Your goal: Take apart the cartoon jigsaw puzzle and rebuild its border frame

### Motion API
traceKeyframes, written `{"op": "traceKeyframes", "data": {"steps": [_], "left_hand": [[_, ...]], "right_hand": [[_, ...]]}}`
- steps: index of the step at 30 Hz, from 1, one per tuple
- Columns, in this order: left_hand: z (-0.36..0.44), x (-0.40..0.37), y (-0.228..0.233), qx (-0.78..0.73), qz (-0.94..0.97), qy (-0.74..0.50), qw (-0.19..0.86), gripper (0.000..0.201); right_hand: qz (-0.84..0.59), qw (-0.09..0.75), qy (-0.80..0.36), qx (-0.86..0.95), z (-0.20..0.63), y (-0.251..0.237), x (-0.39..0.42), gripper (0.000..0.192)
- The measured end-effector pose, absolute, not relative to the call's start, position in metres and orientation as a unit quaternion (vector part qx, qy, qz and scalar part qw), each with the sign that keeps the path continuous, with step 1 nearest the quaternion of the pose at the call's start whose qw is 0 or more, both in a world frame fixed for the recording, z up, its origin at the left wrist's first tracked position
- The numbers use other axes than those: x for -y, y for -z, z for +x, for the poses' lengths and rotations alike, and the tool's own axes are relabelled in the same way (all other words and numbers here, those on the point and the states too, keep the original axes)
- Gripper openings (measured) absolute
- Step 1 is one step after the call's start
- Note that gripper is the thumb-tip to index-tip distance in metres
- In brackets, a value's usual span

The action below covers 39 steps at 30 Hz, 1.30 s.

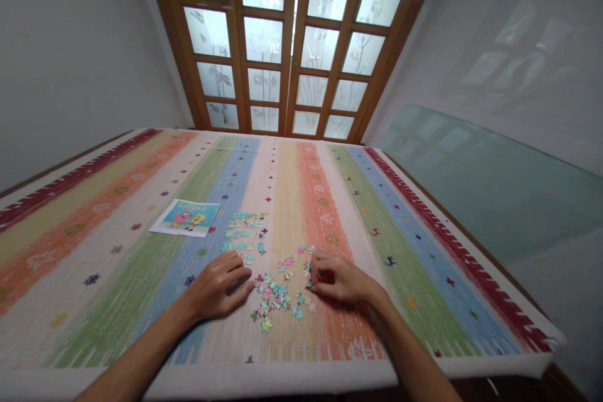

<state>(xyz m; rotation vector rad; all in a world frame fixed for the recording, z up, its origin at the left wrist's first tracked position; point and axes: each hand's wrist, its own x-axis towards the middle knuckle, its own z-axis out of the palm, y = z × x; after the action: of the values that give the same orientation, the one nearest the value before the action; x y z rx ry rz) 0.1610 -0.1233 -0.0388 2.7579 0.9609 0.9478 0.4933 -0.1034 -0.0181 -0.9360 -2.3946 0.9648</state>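
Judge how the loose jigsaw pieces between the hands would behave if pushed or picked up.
The jigsaw pieces look small, flat and thin, so probably very light and apt to scatter when pushed. The woven striped cloth may snag them rather than let them slide. Lying flat, they seem fiddly to lift; the right hand works with its fingertips.

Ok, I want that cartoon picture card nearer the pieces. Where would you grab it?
The picture card lies flat on the striped cloth, so no edge stands up. I would pinch its near right corner from the right with the left hand, thumb slipped under, since that corner is nearest.
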Motion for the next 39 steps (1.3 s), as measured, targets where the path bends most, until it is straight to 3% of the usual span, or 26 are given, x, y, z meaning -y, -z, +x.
{"op": "traceKeyframes", "data": {"steps": [8,15,20,30,39], "left_hand": [[0.172,0.143,0.034,-0.393,0.886,-0.245,0.03,0.021],[0.185,0.169,0.053,-0.468,0.833,-0.286,0.072,0.023],[0.194,0.178,0.063,-0.488,0.813,-0.313,0.055,0.028],[0.201,0.183,0.056,-0.449,0.826,-0.337,0.062,0.027],[0.203,0.19,0.046,-0.348,0.881,-0.316,0.062,0.035]], "right_hand": [[-0.372,0.178,-0.262,0.873,0.493,0.018,0.122,0.022],[-0.42,0.163,-0.245,0.858,0.483,0.018,0.156,0.005],[-0.44,0.178,-0.201,0.857,0.484,0.026,0.163,0.007],[-0.463,0.249,-0.104,0.844,0.479,0.041,0.175,0.014],[-0.459,0.257,-0.123,0.841,0.444,0.036,0.184,0.021]]}}
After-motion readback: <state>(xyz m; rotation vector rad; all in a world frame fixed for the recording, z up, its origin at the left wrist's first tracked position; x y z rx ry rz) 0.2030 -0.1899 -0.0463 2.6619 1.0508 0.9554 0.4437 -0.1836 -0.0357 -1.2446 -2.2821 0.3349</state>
